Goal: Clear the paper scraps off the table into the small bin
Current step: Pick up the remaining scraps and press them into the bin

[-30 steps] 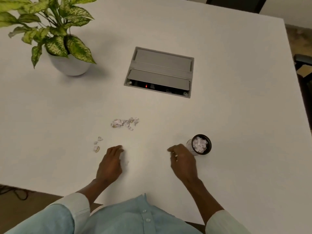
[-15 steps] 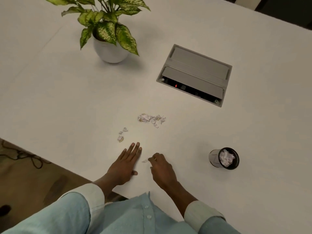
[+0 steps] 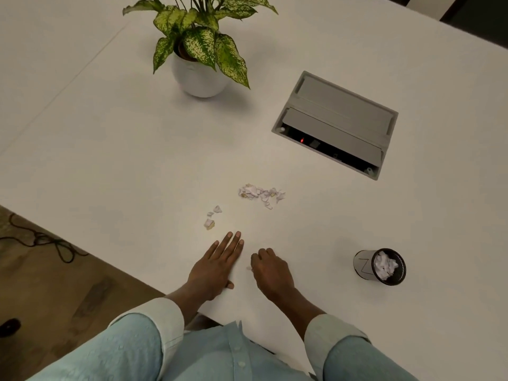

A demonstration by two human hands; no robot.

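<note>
A pile of crumpled paper scraps (image 3: 261, 193) lies on the white table (image 3: 110, 149), beyond my hands. Three smaller scraps (image 3: 212, 217) lie to its left, just ahead of my left hand. My left hand (image 3: 217, 266) rests flat on the table, fingers straight, holding nothing. My right hand (image 3: 270, 273) is close beside it, fingers curled down onto a tiny scrap (image 3: 248, 268) that shows at its left edge. The small bin (image 3: 364, 266), grey with a black rim, stands to the right of my right hand with crumpled paper inside.
A potted plant (image 3: 200, 78) in a white pot stands at the back left. A grey cable box (image 3: 335, 125) is set into the table at the back right. The table's near edge runs diagonally at the left, with floor and cables (image 3: 41, 240) below it.
My right hand has moved left from beside the bin to next to my left hand and curled onto a tiny scrap. My left hand has flattened out. The view has swung left.
</note>
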